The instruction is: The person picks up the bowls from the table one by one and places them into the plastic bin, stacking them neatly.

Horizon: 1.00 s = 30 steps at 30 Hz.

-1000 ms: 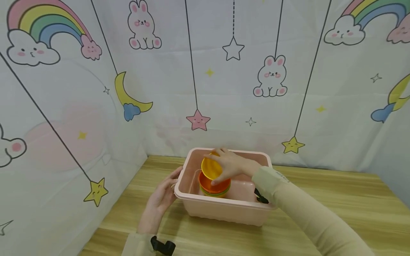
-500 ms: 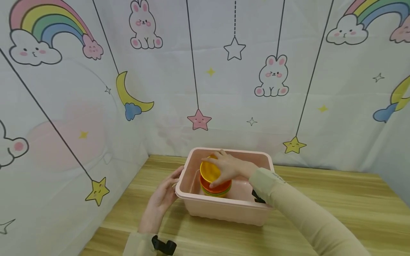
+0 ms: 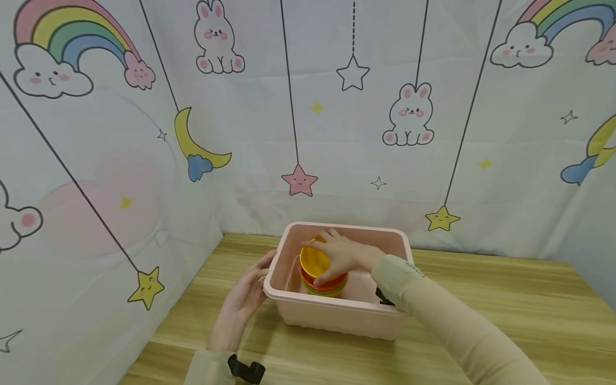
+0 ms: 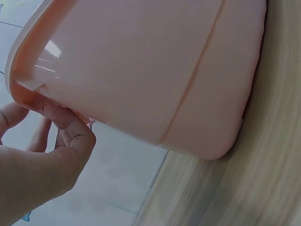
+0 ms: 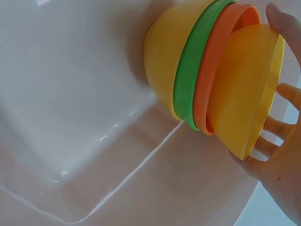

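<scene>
Inside the pink plastic tub [image 3: 337, 320], my right hand [image 3: 343, 253] grips a yellow bowl [image 3: 313, 263] by its rim, fingers spread along one side and thumb on the other. That bowl sits partly in the mouth of an orange bowl [image 5: 212, 70], a little tilted. Under the orange one are nested a green bowl [image 5: 187, 82] and another yellow bowl [image 5: 164, 52], which stands on the tub floor. At the tub's left end my left hand [image 3: 247, 291] holds the rim; in the left wrist view its fingertips tuck under the lip.
The tub stands on a wood-grain table [image 3: 481, 310] near the back. A white curtain [image 3: 260, 128] printed with rabbits, stars and rainbows hangs behind and to the left. Black wrist cameras are strapped to both wrists, the left camera [image 3: 246, 369] in plain sight.
My right hand has lowered the yellow bowl slightly, down and a little left into the orange bowl. My left hand stays at the tub's rim.
</scene>
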### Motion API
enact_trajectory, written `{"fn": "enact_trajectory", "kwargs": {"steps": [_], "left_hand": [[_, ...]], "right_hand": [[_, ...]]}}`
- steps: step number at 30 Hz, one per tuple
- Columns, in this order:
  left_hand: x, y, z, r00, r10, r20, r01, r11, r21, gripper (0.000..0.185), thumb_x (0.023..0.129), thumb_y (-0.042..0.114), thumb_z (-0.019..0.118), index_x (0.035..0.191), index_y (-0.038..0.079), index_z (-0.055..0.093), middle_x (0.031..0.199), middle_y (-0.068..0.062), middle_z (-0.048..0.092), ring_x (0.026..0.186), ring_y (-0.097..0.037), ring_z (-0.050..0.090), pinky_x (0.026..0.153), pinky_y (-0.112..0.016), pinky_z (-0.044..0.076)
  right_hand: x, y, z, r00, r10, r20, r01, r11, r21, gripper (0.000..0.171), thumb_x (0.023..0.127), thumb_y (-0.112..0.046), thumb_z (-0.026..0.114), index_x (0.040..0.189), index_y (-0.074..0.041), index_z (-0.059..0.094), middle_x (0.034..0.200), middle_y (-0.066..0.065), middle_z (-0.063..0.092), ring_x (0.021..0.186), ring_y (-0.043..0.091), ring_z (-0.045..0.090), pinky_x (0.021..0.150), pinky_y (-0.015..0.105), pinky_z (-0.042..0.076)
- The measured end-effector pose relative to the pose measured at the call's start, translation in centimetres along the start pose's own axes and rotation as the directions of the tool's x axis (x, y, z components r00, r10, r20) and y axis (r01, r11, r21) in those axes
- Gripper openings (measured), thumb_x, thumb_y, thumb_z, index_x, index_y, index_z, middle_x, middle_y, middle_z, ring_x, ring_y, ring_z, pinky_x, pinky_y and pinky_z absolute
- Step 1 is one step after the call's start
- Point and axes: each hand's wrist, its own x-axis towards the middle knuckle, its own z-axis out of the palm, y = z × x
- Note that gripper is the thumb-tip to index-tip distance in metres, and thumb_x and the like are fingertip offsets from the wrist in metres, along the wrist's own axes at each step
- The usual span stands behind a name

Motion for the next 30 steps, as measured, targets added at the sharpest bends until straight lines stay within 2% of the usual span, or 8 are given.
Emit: {"fn": "enact_trajectory", "kwargs": {"steps": [9,12,16,21,27,30], "left_hand": [[-0.03,0.08,0.11,1.000,-0.007,0.011,0.007,1.000,0.017,0.042,0.095,0.006,0.040,0.128,0.024,0.057,0.127,0.010,0.054,0.121,-0.013,0.049,0.096,-0.027,0.041],[-0.09,0.04,0.08,1.000,-0.006,0.008,0.006,1.000,0.017,0.041,0.095,0.006,0.040,0.125,0.026,0.059,0.127,0.010,0.055,0.120,-0.012,0.049,0.096,-0.027,0.041],[-0.07,0.00,0.13,1.000,-0.004,-0.003,0.005,1.000,0.015,0.039,0.095,0.006,0.040,0.113,0.031,0.064,0.125,0.011,0.057,0.120,-0.012,0.050,0.095,-0.027,0.042],[-0.01,-0.11,0.17,1.000,0.004,-0.007,-0.004,1.000,0.015,0.040,0.095,0.006,0.041,0.109,0.033,0.067,0.121,0.014,0.060,0.117,-0.010,0.051,0.092,-0.026,0.043],[-0.15,-0.12,0.04,1.000,-0.002,0.016,0.002,1.000,0.013,0.040,0.095,0.007,0.041,0.115,0.032,0.065,0.124,0.015,0.059,0.116,-0.009,0.051,0.086,-0.022,0.043],[-0.19,-0.10,-0.04,1.000,-0.002,0.028,0.001,1.000,0.010,0.040,0.096,0.007,0.040,0.120,0.030,0.063,0.126,0.013,0.057,0.119,-0.011,0.050,0.088,-0.022,0.044]], "right_hand": [[0.27,0.14,0.42,0.999,-0.034,0.005,0.034,0.999,-0.002,0.092,0.072,-0.056,0.073,0.149,-0.025,0.034,0.147,0.013,0.034,0.134,0.031,0.028,0.106,0.051,0.037],[0.30,0.12,0.49,0.999,-0.039,0.018,0.038,0.999,0.005,0.092,0.072,-0.056,0.074,0.149,-0.024,0.034,0.147,0.014,0.034,0.134,0.033,0.029,0.106,0.052,0.037],[0.16,0.11,0.48,0.999,-0.039,0.037,0.039,0.999,0.011,0.094,0.072,-0.057,0.073,0.150,-0.024,0.033,0.148,0.015,0.033,0.134,0.034,0.029,0.106,0.053,0.037],[0.03,0.19,0.64,0.998,-0.048,0.043,0.047,0.999,0.015,0.093,0.073,-0.057,0.073,0.150,-0.023,0.033,0.148,0.014,0.032,0.133,0.034,0.030,0.106,0.052,0.037],[0.04,-0.04,0.84,0.997,-0.052,0.058,0.052,0.999,0.015,0.092,0.073,-0.055,0.073,0.149,-0.022,0.034,0.150,0.016,0.031,0.134,0.035,0.029,0.107,0.055,0.036],[0.04,-0.16,0.88,0.997,-0.055,0.062,0.054,0.998,0.011,0.092,0.073,-0.054,0.073,0.149,-0.022,0.034,0.150,0.016,0.031,0.134,0.035,0.029,0.106,0.055,0.036]]}}
